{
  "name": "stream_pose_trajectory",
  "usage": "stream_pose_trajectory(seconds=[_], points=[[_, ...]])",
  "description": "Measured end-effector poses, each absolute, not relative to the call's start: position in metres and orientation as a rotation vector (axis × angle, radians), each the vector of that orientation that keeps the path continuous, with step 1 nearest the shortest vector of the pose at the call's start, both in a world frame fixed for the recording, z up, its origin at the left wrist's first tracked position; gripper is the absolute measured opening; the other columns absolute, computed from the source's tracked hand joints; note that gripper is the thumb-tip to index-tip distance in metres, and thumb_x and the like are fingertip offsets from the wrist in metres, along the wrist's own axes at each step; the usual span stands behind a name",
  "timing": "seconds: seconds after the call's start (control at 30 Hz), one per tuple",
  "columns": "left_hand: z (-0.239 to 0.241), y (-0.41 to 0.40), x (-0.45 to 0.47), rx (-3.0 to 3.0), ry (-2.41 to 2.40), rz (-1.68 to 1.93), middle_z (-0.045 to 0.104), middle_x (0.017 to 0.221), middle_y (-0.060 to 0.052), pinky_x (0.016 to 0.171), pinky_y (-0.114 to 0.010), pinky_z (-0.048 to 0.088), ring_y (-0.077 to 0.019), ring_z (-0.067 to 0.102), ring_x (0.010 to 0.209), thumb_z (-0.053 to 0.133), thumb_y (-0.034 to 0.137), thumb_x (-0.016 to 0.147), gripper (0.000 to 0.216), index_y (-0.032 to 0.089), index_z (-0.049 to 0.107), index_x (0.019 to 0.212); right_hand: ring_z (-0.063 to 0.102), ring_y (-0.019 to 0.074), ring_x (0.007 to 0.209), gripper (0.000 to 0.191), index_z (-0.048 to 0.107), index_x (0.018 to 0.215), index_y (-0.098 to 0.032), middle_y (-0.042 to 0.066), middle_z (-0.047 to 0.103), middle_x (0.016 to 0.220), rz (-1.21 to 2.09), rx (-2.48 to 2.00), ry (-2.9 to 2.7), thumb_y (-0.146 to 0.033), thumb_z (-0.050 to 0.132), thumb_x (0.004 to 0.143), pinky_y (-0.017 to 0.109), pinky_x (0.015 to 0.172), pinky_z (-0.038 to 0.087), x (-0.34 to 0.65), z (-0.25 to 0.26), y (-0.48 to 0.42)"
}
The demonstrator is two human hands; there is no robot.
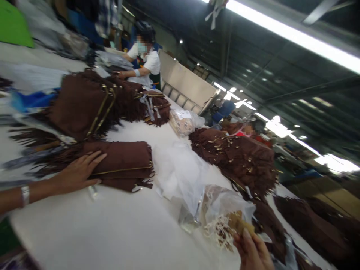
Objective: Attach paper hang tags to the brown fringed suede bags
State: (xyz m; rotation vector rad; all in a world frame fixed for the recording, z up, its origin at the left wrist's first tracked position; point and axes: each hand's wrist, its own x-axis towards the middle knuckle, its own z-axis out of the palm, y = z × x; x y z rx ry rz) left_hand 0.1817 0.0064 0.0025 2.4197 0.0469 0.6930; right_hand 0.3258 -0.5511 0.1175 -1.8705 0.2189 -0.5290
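Observation:
My left hand (81,170) lies spread and flat on a folded brown fringed cloth (123,159) with a thin gold edge, like a scarf or shawl. At the lower right, my right hand (251,249) pinches a tan paper-like piece (240,222), perhaps a tag. Beside that piece is a tangle of white strings (222,228) with brown bits among them, at the mouth of a clear plastic bag (225,202). Whether the strings are tied to the tan piece I cannot tell.
Taller stacks of brown fringed cloth stand on the left (75,101) and right (239,157) of the white table (92,225). Clear plastic sheets (180,168) lie mid-table, near a wrapped packet (182,122). A masked co-worker (146,62) handles items at the far end; another person sits behind the right stack.

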Motion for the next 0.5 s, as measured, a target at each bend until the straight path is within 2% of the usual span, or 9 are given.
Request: stream_pose_trajectory(seconds=[0.07, 0.13, 0.2, 0.23, 0.27, 0.3, 0.37, 0.43, 0.5], points=[[0.012, 0.001, 0.168, 2.574, 0.216, 0.682, 0.042, 0.14, -0.015, 0.103, -0.061, 0.033, -0.0339, 0.034, 0.132, 0.06, 0.043, 0.075, 0.065, 0.009, 0.045, 0.128, 0.061, 0.0181, 0.055, 0.052, 0.062, 0.085, -0.021, 0.0, 0.065, 0.063, -0.158, -1.774, 0.152, -0.055, 0.081, 0.05, 0.031, 0.054, 0.053, 0.291, 0.106, -0.498], [0.033, -0.013, 0.158, 2.646, 0.314, 0.602, 0.038, 0.144, -0.019, 0.103, -0.066, 0.027, -0.0366, 0.031, 0.134, 0.063, 0.036, 0.074, 0.066, 0.007, 0.044, 0.129, 0.057, 0.0147, 0.055, 0.047, 0.064, 0.088, -0.02, -0.001, 0.063, 0.059, 0.169, -1.742, 0.046, -0.052, 0.08, 0.058, 0.026, 0.053, 0.05, 0.252, 0.094, -0.437], [0.057, -0.033, 0.151, 2.59, 0.213, 0.535, 0.031, 0.149, -0.018, 0.11, -0.062, 0.02, -0.0337, 0.022, 0.139, 0.062, 0.027, 0.075, 0.063, 0.009, 0.043, 0.132, 0.055, 0.0124, 0.057, 0.041, 0.065, 0.091, -0.019, -0.002, 0.063, 0.059, 0.391, -1.708, -0.073, -0.052, 0.075, 0.068, 0.023, 0.055, 0.047, 0.215, 0.086, -0.377], [0.067, -0.045, 0.148, 2.488, 0.109, 0.48, 0.031, 0.15, -0.015, 0.113, -0.056, 0.02, -0.0295, 0.023, 0.139, 0.059, 0.024, 0.078, 0.058, 0.012, 0.045, 0.132, 0.055, 0.0116, 0.058, 0.04, 0.065, 0.092, -0.019, -0.002, 0.063, 0.06, 0.472, -1.669, -0.113, -0.051, 0.073, 0.071, 0.022, 0.057, 0.047, 0.2, 0.083, -0.352], [0.075, -0.057, 0.143, 2.331, -0.022, 0.366, 0.037, 0.147, -0.013, 0.113, -0.048, 0.026, -0.0254, 0.029, 0.137, 0.057, 0.025, 0.082, 0.051, 0.015, 0.048, 0.131, 0.054, 0.0109, 0.059, 0.039, 0.064, 0.093, -0.019, -0.002, 0.063, 0.062, 0.54, -1.621, -0.139, -0.05, 0.073, 0.072, 0.021, 0.058, 0.046, 0.188, 0.079, -0.33], [0.079, -0.069, 0.138, 2.115, -0.119, 0.203, 0.044, 0.142, -0.012, 0.109, -0.042, 0.035, -0.023, 0.038, 0.132, 0.057, 0.03, 0.085, 0.046, 0.017, 0.05, 0.129, 0.054, 0.0105, 0.06, 0.039, 0.064, 0.094, -0.019, -0.002, 0.064, 0.064, 0.594, -1.575, -0.156, -0.05, 0.073, 0.073, 0.021, 0.059, 0.047, 0.18, 0.076, -0.313], [0.076, -0.088, 0.125, 1.629, -0.161, -0.156, 0.058, 0.125, -0.011, 0.091, -0.035, 0.05, -0.0211, 0.055, 0.114, 0.046, 0.042, 0.093, 0.04, 0.018, 0.057, 0.123, 0.056, 0.0107, 0.062, 0.041, 0.062, 0.096, -0.018, -0.001, 0.066, 0.068, 0.646, -1.523, -0.16, -0.051, 0.073, 0.073, 0.022, 0.061, 0.048, 0.175, 0.066, -0.29], [0.06, -0.094, 0.111, 1.26, -0.094, -0.441, 0.067, 0.104, -0.012, 0.072, -0.034, 0.054, -0.0212, 0.064, 0.092, 0.036, 0.053, 0.096, 0.048, 0.017, 0.062, 0.114, 0.058, 0.0118, 0.064, 0.045, 0.061, 0.097, -0.017, 0.0, 0.067, 0.07, 0.628, -1.548, -0.135, -0.052, 0.074, 0.072, 0.023, 0.062, 0.05, 0.179, 0.053, -0.281], [0.039, -0.091, 0.098, 1.106, 0.021, -0.543, 0.068, 0.087, -0.01, 0.059, -0.03, 0.05, -0.0185, 0.064, 0.072, 0.043, 0.053, 0.094, 0.044, 0.017, 0.065, 0.105, 0.061, 0.0132, 0.066, 0.049, 0.061, 0.098, -0.016, 0.001, 0.068, 0.07, 0.579, -1.62, -0.093, -0.055, 0.075, 0.07, 0.024, 0.062, 0.051, 0.184, 0.038, -0.281]])
